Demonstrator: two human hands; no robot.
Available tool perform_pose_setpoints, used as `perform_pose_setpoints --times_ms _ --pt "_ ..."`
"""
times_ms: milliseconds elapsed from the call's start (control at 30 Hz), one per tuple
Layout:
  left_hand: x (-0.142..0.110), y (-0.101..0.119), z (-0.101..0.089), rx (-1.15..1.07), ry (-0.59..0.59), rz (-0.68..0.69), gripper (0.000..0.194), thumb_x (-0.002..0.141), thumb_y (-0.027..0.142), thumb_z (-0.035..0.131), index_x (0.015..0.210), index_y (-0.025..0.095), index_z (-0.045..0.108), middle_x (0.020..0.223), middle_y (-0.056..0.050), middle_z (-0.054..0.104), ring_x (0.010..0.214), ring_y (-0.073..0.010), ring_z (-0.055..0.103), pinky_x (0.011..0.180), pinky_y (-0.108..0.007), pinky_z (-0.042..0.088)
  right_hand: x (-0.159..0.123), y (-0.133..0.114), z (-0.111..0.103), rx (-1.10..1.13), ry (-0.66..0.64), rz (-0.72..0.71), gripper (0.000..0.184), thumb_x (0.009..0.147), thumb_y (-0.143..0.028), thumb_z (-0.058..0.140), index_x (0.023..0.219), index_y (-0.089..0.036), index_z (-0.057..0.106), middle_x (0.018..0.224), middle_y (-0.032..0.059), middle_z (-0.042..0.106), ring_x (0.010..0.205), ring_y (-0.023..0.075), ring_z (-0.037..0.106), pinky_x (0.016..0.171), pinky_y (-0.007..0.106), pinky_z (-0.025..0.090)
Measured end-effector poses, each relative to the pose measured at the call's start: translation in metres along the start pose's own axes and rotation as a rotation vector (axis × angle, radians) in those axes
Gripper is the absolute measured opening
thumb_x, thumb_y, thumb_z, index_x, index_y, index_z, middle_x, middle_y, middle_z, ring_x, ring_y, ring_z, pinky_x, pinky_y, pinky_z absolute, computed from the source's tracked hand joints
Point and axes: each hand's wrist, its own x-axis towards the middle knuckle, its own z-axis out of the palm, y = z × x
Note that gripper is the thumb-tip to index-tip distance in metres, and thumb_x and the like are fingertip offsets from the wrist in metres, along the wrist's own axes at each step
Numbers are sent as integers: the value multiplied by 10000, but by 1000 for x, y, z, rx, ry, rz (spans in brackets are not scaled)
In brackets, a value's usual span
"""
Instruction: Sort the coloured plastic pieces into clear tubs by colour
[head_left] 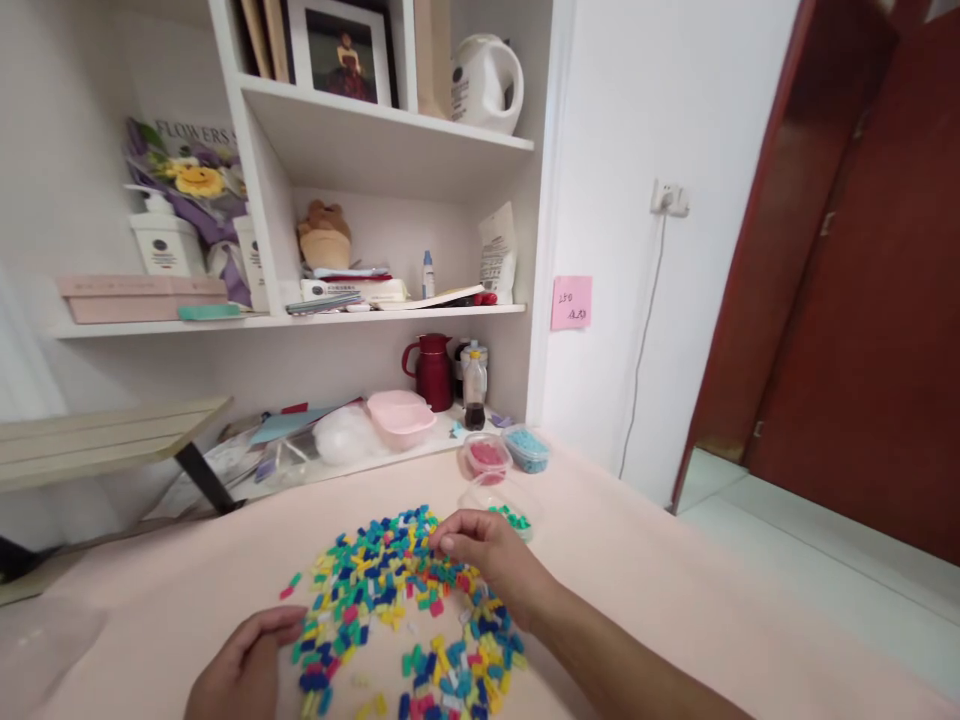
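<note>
White shelves [375,140] beside a white wall [615,130]; pale floor [802,560]; a reddish-brown panel [877,290], probably a door.

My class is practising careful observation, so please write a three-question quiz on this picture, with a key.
1. True or false: the left hand is at the left edge of the pile of small coloured pieces.
2. What colour shows inside the clear tub nearest the right hand?
A) pink
B) green
C) yellow
3. Fill the gap: the square note on the wall is ____.

Key: 1. True. 2. B. 3. Pink.
</note>
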Motion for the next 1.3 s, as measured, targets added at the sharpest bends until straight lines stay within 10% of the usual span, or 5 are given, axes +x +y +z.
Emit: perform_pose_setpoints --times_ms 700,1300 --pt "-7 -16 11 -20 -16 70 255 653 309 471 710 228 706 796 -43 754 823 -246 680 820 -343 495 -13 36 -3 -770 -477 -384 219 830 -153 702 997 -278 771 1062 46 647 925 155 643 808 261 527" --pt "-6 -9 6 17 -14 57 248 625 323 498 712 240 715 836 -35 785 931 -303 687 887 -395 490 -5 3 -12 -951 -314 -480 155 816 -113 671 893 -237 724 1024 44 658 970 181 625 886 294 486"
